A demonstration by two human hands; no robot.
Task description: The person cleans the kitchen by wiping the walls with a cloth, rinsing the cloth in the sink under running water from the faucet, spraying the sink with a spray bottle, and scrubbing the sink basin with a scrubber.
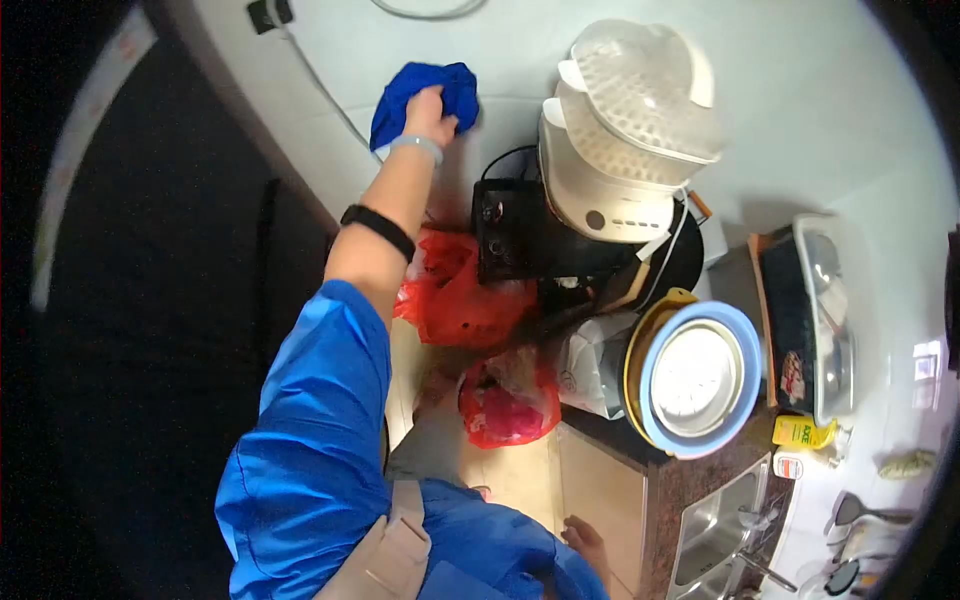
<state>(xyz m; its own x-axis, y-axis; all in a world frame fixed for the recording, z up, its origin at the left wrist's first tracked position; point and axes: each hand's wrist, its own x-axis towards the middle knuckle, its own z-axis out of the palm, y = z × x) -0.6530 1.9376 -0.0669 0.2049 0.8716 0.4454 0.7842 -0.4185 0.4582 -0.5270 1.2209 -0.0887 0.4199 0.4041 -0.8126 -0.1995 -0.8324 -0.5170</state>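
Head view: left hand [432, 120] fingers hold blue cloth [398, 96] at far-left wall [515, 50]; right hand [585, 543] near, fingers can't tell.

– What blues show around your left hand [432, 118], upper middle?
– My cloth [400, 100] is deep royal blue; my sleeve [315, 380], lower left, is a brighter blue.
– And your arm's bands?
– My wristband [380, 228] is black, my bracelet [418, 148] pale grey.
– Mid-frame?
– I see two red plastic bags, the upper bag [475, 310] and the lower bag [515, 415], which shows pink through it.
– Towards the right?
– I see a cream steamer [600, 200] with dotted tiers, a light blue basin [750, 388] around a white strainer [692, 385], a yellow bottle [800, 432] with green lettering, and a speckled brown counter [668, 502].
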